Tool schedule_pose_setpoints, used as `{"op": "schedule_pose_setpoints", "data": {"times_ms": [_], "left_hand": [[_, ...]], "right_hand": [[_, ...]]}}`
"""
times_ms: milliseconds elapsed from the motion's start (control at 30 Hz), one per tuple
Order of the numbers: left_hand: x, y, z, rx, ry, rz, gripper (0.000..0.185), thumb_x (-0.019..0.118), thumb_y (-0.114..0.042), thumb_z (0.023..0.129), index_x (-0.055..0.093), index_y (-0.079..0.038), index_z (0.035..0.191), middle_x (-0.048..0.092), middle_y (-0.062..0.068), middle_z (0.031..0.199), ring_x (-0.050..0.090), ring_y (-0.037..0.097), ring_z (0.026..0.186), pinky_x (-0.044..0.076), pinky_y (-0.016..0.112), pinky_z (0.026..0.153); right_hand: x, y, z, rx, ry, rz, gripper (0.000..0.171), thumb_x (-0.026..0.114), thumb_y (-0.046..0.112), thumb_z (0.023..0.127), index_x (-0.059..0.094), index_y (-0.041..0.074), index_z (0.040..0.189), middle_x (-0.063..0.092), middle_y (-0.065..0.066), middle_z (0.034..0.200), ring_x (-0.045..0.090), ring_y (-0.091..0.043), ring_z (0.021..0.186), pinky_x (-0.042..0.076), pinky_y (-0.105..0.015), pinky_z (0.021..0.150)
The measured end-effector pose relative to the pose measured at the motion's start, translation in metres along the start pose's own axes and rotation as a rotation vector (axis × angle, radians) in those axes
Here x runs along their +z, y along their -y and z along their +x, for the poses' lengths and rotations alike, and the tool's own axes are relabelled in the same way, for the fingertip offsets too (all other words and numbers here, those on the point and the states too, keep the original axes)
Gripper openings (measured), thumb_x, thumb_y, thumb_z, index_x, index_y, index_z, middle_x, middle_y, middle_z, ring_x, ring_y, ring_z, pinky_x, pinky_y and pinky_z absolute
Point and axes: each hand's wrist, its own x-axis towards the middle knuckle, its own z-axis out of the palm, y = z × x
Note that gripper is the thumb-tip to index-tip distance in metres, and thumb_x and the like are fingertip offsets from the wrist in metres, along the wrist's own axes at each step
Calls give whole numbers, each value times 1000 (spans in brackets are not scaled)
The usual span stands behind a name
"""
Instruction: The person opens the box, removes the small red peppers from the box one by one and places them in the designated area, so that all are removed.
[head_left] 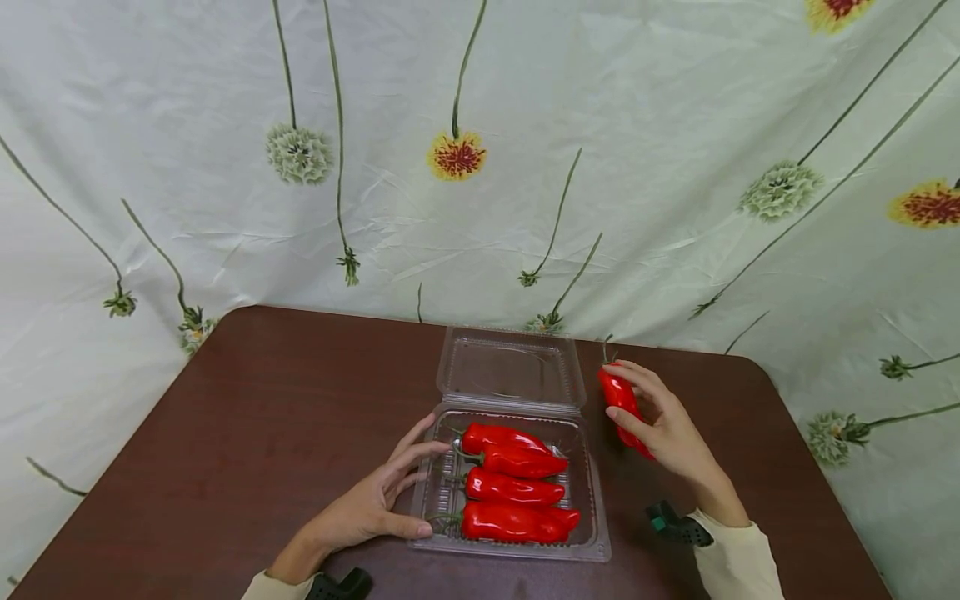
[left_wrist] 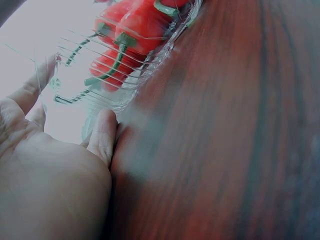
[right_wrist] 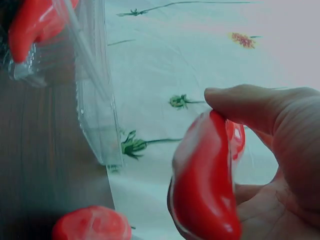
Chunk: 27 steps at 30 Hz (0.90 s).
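Several long red peppers (head_left: 513,490) with green stems lie side by side in a clear plastic clamshell box (head_left: 596,533). My left hand (head_left: 375,504) is at the box's left side, fingers spread and gently bent. Its thumb rests by the near left corner, its fingertips along the side wall. To the right of the box, my right hand (head_left: 671,425) holds another red pepper (head_left: 618,392) between thumb and fingers, stem pointing away. In the right wrist view, the held pepper (right_wrist: 205,180) is large. A further red piece (right_wrist: 92,225) shows at the bottom edge, mostly cut off.
The box's clear lid (head_left: 510,367) stands open toward the back of the dark brown table (head_left: 300,417). A pale cloth (head_left: 637,125) printed with flowers hangs behind the table. Black wrist devices (head_left: 678,527) sit at both cuffs.
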Motion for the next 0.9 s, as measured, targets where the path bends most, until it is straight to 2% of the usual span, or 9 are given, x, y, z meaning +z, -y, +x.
{"op": "schedule_pose_setpoints", "data": {"times_ms": [100, 333, 633, 900], "left_hand": [[0, 0, 0, 6, 3, -1, 82, 73, 2, 87, 30, -10, 156, -12, -5, 168, 19, -3, 148, 31, 16, 110], [0, 1, 0, 0, -4, -3, 82, 74, 1, 87, 32, -11, 156, -10, -5, 169, 20, -4, 147, 32, 16, 110], [2, 2, -1, 13, -1, -2, 83, 74, 2, 86, 31, -10, 156, -11, -5, 169, 20, -2, 148, 31, 16, 111], [1, 0, -1, 1, -2, 2, 81, 74, 0, 87, 32, -12, 156, -12, -4, 169, 17, -2, 148, 32, 18, 111]], "right_hand": [[-3, -6, 1, 19, -20, 38, 55, 71, 6, 92, 53, 12, 144, 48, -16, 147, 58, -26, 110, 57, -26, 78], [-8, -25, 2, 73, -111, 101, 51, 71, 4, 92, 55, 7, 141, 63, -22, 128, 64, -8, 99, 58, -26, 77], [-10, -43, 0, 154, -146, 86, 50, 71, 8, 93, 54, 6, 141, 63, -24, 116, 61, -9, 93, 57, -26, 72], [-13, -61, -1, 267, -130, 86, 52, 66, 9, 97, 49, 7, 146, 60, -23, 125, 58, -10, 93, 55, -26, 71]]}}
